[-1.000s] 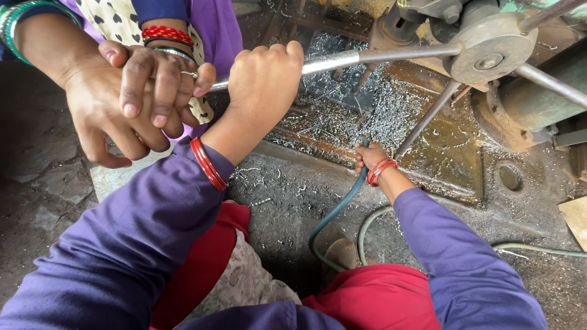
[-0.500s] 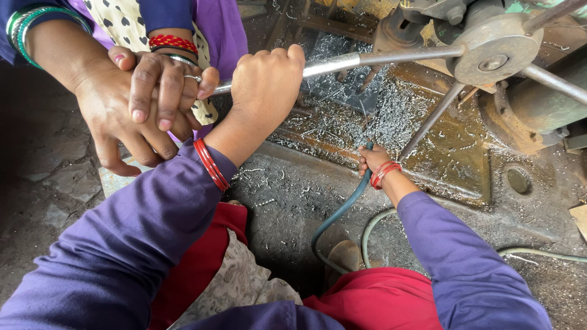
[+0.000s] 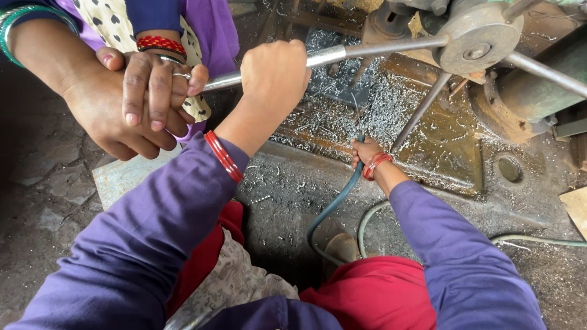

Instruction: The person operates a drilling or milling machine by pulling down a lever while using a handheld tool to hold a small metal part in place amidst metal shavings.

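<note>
Below, we label what our head camera shows at the machine.

Left hand: our left hand (image 3: 274, 73) is closed in a fist around the steel lever (image 3: 342, 54), thumb side toward us.

Right hand: our right hand (image 3: 365, 150) rests low on the greasy machine base (image 3: 452, 153), fingers curled; we cannot tell whether they pinch anything. The blue hose (image 3: 333, 205) runs up to it.

Lever: a long, bright, smooth round bar, one of several spokes from the grey hub (image 3: 474, 38); it lies nearly level across the top of the view.

Other person: their two hands (image 3: 131, 101), one laid over the other, hold the far end of the same lever, just beside our fist.

Shavings: silvery metal chips (image 3: 367, 104) lie thick on the base, close to our right hand.

Risk, as we judge it: the smooth bar could slip in a fist; uneven pulls by two people could jerk it; sharp chips could cut the low hand; a swinging spoke could strike that wrist.
</note>
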